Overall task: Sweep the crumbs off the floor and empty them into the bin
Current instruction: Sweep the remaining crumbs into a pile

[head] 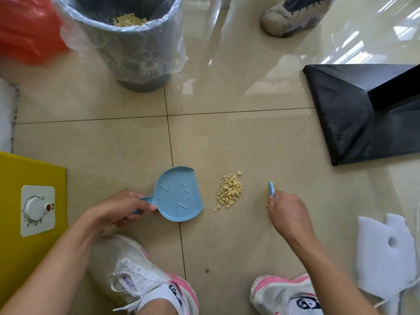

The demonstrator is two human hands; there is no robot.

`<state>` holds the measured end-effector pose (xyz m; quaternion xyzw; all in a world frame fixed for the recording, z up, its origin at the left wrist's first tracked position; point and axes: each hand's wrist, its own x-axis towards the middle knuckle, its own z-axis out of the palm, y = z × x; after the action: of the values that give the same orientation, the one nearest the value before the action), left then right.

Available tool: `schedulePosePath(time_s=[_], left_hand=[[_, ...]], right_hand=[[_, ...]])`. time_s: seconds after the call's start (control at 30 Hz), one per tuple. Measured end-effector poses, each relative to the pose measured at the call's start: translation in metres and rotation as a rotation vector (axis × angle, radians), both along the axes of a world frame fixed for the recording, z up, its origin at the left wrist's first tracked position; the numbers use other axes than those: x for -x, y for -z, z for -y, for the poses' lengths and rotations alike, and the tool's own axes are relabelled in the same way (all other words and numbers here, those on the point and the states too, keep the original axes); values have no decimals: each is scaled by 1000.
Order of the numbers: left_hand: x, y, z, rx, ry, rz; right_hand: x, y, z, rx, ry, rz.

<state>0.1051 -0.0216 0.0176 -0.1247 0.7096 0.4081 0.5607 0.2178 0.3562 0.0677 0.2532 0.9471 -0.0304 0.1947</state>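
A small pile of pale yellow crumbs [229,192] lies on the beige tiled floor. Left of it sits a light blue dustpan [178,194], flat on the floor with its open edge toward the crumbs. My left hand [122,206] grips the dustpan's handle. My right hand [287,212] holds a small blue brush [271,189] just right of the pile; only the brush's blue top and a bit of yellow bristle show. A grey bin [127,42] with a clear plastic liner stands at the top left, with crumbs inside it.
A black sloped stand base [354,114] lies at the right. A yellow box with a white dial [37,210] is at the left, white foam pieces [386,246] at the lower right, an orange bag [25,28] top left. My shoes are below; another person's shoe [293,15] is at the top.
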Motion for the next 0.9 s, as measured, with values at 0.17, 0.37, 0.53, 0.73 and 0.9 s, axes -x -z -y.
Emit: schedulePosePath(time_s=[0.17, 0.37, 0.53, 0.73, 0.9], left_hand=[[-4, 5, -39, -6, 32, 147], [-9, 14, -59, 21, 11, 175], [-22, 16, -54, 13, -39, 151], [-41, 6, -43, -46, -110, 132], [-64, 2, -26, -53, -249, 113]], right_hand=[[27, 9, 59, 87, -42, -30], [42, -1, 121, 273, -98, -15], [31, -20, 142, 376, -176, -38], [26, -46, 116, 469, -143, -185], [57, -38, 41, 260, -4, -225]])
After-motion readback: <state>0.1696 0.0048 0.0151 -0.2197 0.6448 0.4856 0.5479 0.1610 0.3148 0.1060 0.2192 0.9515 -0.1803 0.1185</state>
